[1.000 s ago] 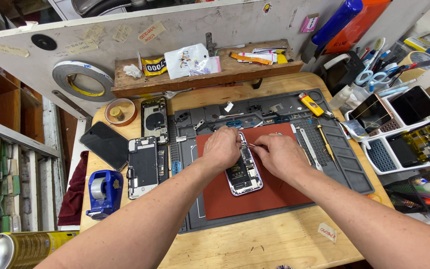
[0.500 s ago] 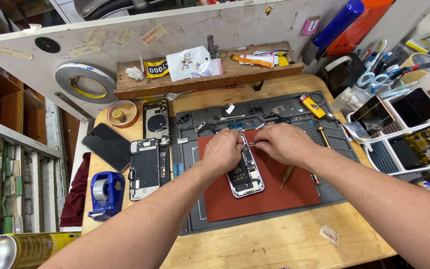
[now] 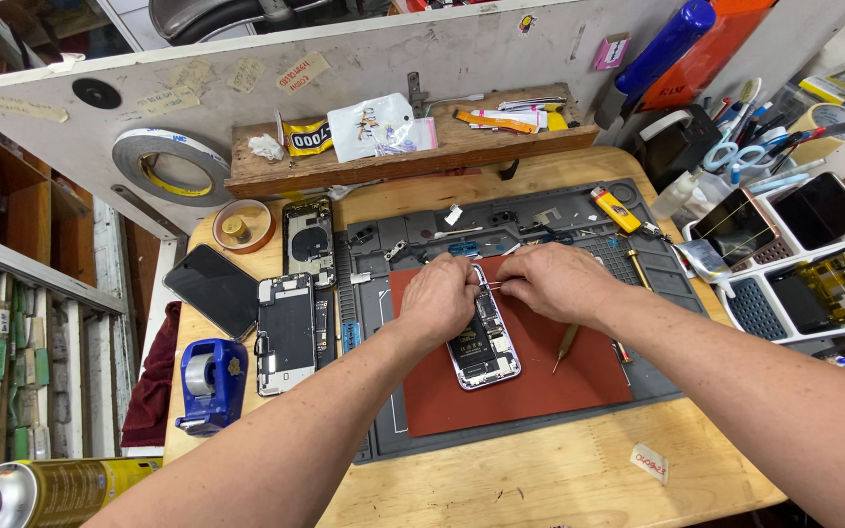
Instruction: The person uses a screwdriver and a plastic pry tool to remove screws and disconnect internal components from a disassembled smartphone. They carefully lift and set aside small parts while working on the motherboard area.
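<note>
From the head camera, an opened smartphone [image 3: 482,337] lies face-up with its innards bare on a red mat [image 3: 530,376], which sits on a dark grey repair mat [image 3: 672,293] spread over the wooden tabletop [image 3: 540,479]. The left hand [image 3: 440,298] rests on the phone's upper left edge, fingers curled down and pressed against the frame. The right hand [image 3: 555,281] sits just right of the phone's top end, its fingers pinched closed on thin metal tweezers [image 3: 497,285] whose tips reach over the phone's upper part.

Just right of the phone, on the red mat, lies a slim pointed tool [image 3: 565,346]. Left of the phone, off the red mat, a second opened phone [image 3: 287,332] lies beside a dark screen panel [image 3: 213,289], with a phone back housing [image 3: 307,238] above them. A blue tape dispenser [image 3: 209,383] stands well left of the phone near the tabletop's edge. Far right of the phone, white trays [image 3: 750,308] hold more phones and parts.
</note>
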